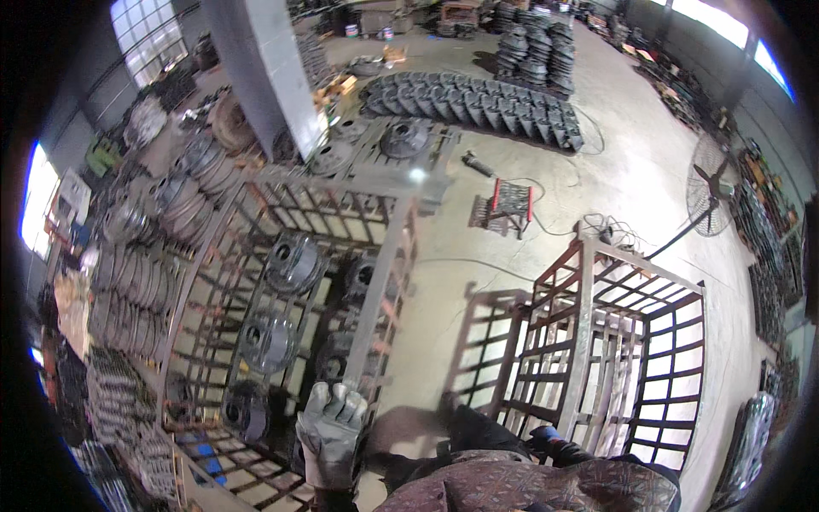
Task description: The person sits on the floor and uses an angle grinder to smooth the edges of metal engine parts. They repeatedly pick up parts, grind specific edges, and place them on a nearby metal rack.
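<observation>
Gloved hand on the rail of a rusty steel cage.

The left hand (331, 433), in a grey work glove, closes its fingers over the near end of the top rail (381, 282) of a tall open-grid metal cage (223, 282) — the rail runs straight up and away from the glove. Inside the cage, below and left of the hand, dark round castings (293, 263) lie stacked. An empty cage (614, 350) stands well apart to the right. The right hand is out of sight.

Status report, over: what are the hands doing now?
Left hand, gloved, grips metal cage rail. Right hand not in view. Round metal castings inside cage. Empty cage stands right.
</observation>
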`<act>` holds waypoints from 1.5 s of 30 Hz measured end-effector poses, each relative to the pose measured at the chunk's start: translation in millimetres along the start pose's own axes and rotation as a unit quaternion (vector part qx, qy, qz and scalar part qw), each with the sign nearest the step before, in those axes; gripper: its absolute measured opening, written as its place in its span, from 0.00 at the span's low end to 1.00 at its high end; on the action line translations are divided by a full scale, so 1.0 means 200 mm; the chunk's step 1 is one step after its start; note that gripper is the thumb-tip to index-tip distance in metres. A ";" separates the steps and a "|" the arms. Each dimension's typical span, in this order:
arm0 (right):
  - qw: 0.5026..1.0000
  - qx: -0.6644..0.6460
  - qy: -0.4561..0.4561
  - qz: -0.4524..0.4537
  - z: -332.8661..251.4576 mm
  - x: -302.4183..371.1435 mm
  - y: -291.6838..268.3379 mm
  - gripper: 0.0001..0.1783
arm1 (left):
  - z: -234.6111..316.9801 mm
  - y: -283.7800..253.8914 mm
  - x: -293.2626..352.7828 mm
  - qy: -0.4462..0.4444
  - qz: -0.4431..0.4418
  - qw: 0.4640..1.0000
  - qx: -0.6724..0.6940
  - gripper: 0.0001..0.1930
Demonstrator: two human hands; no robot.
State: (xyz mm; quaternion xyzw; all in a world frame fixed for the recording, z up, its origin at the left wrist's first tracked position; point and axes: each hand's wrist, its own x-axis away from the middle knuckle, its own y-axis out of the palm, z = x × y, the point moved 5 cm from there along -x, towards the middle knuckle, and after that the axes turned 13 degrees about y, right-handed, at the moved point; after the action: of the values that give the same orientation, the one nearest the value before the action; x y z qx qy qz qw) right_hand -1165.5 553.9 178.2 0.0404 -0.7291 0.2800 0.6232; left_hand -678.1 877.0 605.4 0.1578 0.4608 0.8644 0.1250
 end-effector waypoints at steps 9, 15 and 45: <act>0.822 -0.569 0.024 0.028 -0.04 -0.50 -0.74 0.16 | -0.72 0.82 -0.66 -0.142 -0.174 0.968 0.111 0.43; 0.892 -0.431 -0.078 0.112 -0.23 -0.55 -1.30 0.14 | -0.96 1.03 -1.27 -0.175 -0.210 0.954 0.125 0.28; 0.743 -0.665 0.072 0.005 -0.21 -1.74 -4.57 0.19 | -2.00 0.17 -3.43 0.230 0.312 -0.221 0.895 0.41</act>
State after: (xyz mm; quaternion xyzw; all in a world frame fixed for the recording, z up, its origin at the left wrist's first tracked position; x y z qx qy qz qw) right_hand -679.1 -294.6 184.1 -0.4082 -0.6832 -0.2713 0.5413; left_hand -204.8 307.4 315.0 -0.0217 -0.6510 0.5279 0.5450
